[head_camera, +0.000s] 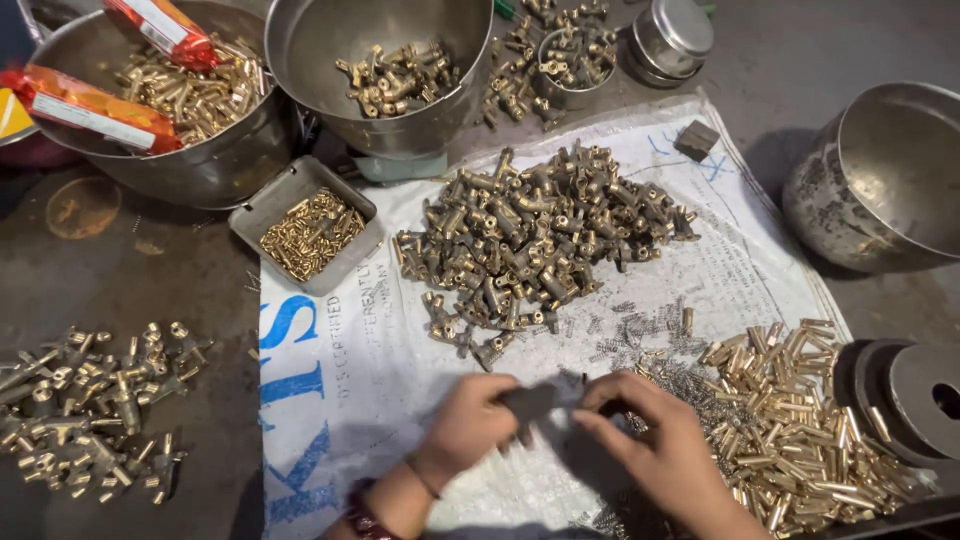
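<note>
The left hand (470, 425) has its fingers clenched on a dark fitting (530, 400) lying crosswise, its free end pointing at the right hand (655, 440), whose fingers pinch at that end, with the springs (640, 330) and the heap of brass fittings (540, 235) farther out on the printed sack (380, 390).

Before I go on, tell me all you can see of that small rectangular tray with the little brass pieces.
The small rectangular tray looks like dull grey metal, shallow, with rounded corners and worn walls. It sits flat but skewed, half on the white printed sack, half on the dark floor, just below the two large steel bowls. It is partly filled with tiny golden brass pieces. Neither hand touches it.
</note>
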